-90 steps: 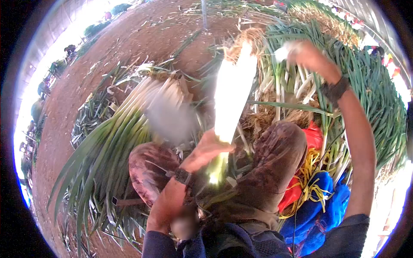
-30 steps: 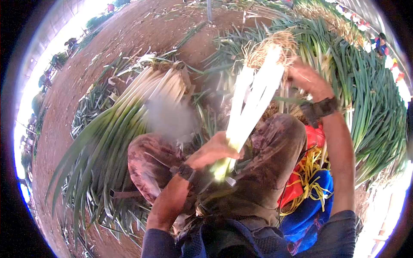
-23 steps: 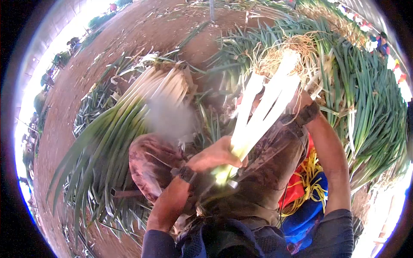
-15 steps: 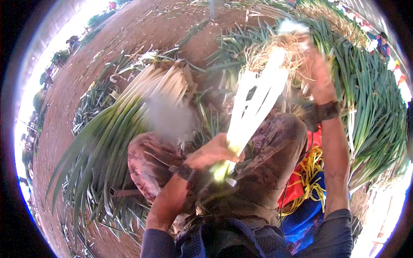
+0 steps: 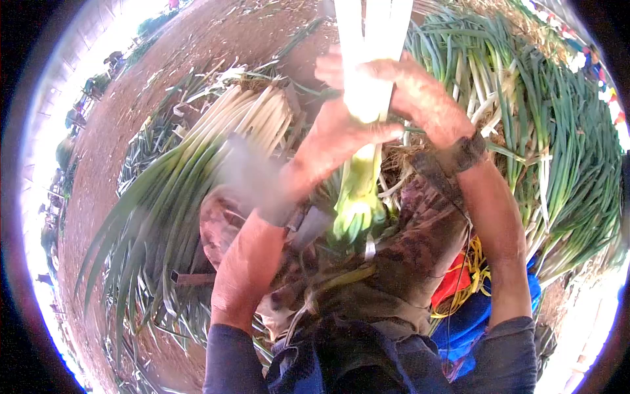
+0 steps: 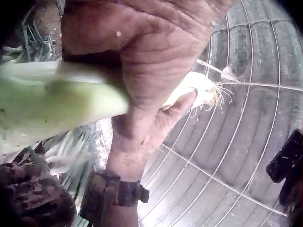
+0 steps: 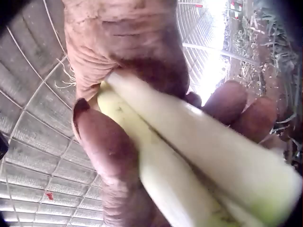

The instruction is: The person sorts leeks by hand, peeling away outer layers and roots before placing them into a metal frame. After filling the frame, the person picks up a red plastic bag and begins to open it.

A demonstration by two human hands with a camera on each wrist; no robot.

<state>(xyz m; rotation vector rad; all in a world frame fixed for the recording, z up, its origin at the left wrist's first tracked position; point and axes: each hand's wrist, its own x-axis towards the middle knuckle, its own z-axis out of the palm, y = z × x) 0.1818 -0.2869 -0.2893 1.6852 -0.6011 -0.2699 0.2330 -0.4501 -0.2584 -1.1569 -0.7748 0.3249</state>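
Several thick stalks with white stems (image 5: 373, 39) and green lower ends (image 5: 357, 197) stand upright between the hands in the head view. My left hand (image 5: 335, 134) grips them around the middle, thumb across the front. Just above it, my right hand (image 5: 420, 98) holds the white part. The left wrist view shows my left hand (image 6: 151, 52) around a pale green stalk (image 6: 61, 101), and a rooted white end (image 6: 203, 90) past it. In the right wrist view, my right hand (image 7: 106, 142) has its thumb and fingers round the pale stalks (image 7: 189, 156). The root ends lie outside the head view.
A fanned pile of trimmed stalks (image 5: 170, 177) lies at the left. Leafy stalks (image 5: 558, 151) are heaped at the right. Beside the right knee are a blue cloth or bag (image 5: 469, 322), a red one (image 5: 447, 285) and yellow ties (image 5: 481, 266).
The stalks have moved up and stand more upright, their roots leaving the top of the view. My left hand has risen with them; my right hand has come from the roots to the stems.
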